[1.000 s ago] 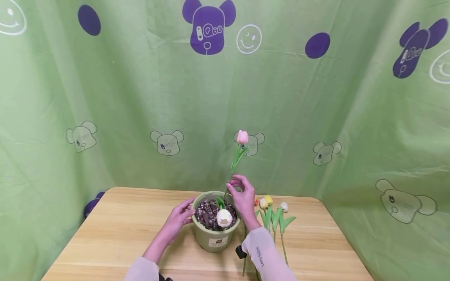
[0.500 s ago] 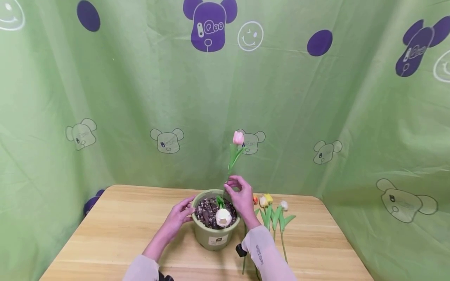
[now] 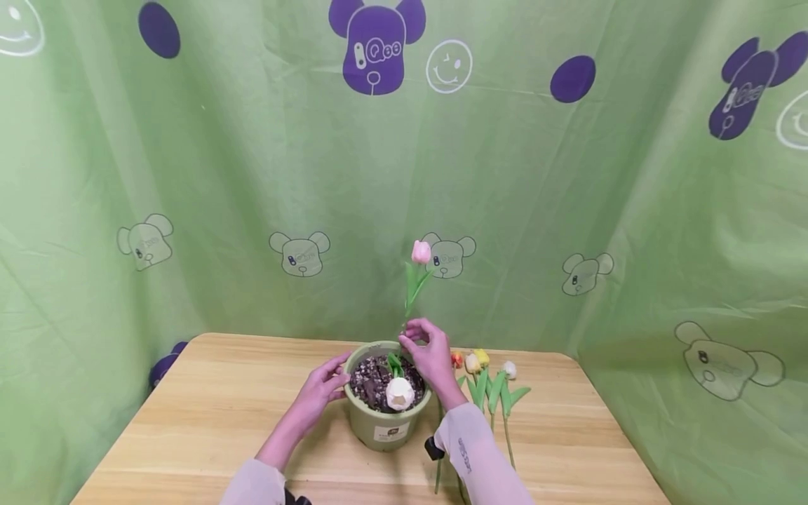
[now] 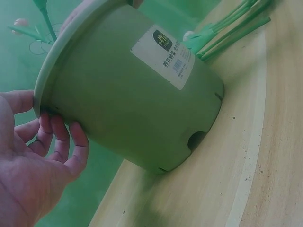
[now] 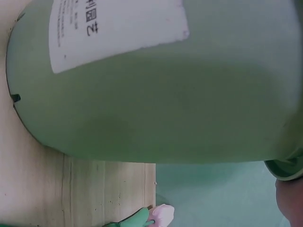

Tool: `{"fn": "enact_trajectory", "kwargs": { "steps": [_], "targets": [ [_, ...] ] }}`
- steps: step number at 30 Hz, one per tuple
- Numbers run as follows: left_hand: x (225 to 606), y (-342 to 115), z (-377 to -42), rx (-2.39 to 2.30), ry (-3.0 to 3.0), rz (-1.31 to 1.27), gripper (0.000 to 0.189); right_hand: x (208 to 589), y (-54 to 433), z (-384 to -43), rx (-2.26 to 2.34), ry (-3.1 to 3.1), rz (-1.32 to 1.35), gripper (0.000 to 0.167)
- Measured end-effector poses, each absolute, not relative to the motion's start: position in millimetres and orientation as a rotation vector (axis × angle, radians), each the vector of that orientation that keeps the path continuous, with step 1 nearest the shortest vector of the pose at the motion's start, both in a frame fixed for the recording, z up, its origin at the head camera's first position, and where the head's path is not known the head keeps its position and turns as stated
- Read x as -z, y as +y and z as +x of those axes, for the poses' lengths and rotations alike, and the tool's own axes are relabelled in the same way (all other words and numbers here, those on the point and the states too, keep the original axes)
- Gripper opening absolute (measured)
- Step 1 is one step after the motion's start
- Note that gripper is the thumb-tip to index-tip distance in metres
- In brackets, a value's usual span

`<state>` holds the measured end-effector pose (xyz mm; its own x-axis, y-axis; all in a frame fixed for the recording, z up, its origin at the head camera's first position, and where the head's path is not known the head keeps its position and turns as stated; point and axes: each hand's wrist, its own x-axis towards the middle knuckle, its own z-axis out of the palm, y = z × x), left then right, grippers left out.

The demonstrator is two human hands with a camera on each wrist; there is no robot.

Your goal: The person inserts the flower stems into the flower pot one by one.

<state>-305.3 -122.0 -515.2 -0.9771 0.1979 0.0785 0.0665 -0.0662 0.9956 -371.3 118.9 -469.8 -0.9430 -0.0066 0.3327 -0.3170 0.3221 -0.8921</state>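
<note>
A green flower pot (image 3: 361, 419) with a white label stands upright on the table, filled with dark, speckled soil (image 3: 372, 386). My left hand (image 3: 320, 393) holds its left rim; in the left wrist view the thumb is at the rim and curled fingers (image 4: 78, 146) touch the wall below it. Above the pot's back right side, my right hand (image 3: 432, 354) pinches the stem of a pink tulip (image 3: 421, 252), nearly upright with its bloom up. The stem's lower end is hidden behind the hand. A white tulip (image 3: 400, 394) stands in the soil, its bloom facing the camera.
Several more tulips lie on the wooden table (image 3: 208, 414) right of the pot, among them a yellow tulip (image 3: 482, 358), an orange-red tulip (image 3: 457, 360) and a whitish tulip (image 3: 509, 370). A green printed curtain (image 3: 366, 168) hangs behind and at both sides.
The pink tulip has shifted left and slightly down with my right hand, and its stem is more upright. My left hand stays on the pot's rim.
</note>
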Motion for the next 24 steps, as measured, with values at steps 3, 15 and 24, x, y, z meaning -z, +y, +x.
{"fn": "enact_trajectory", "kwargs": {
  "steps": [3,15,24],
  "targets": [
    [516.1,-121.7,-305.0,-2.207,2.086,0.297,0.058,470.9,119.7,-372.4,-1.669,-2.345,0.288,0.028],
    [517.4,-121.2,-304.9,-2.214,2.087,0.301,0.059,470.3,118.8,-374.6,-1.557,-2.451,0.292,0.022],
    [517.7,-119.9,-304.4,-2.230,2.081,0.305,0.058,470.1,118.1,-374.1,-1.504,-2.484,0.308,0.021]
  ]
}}
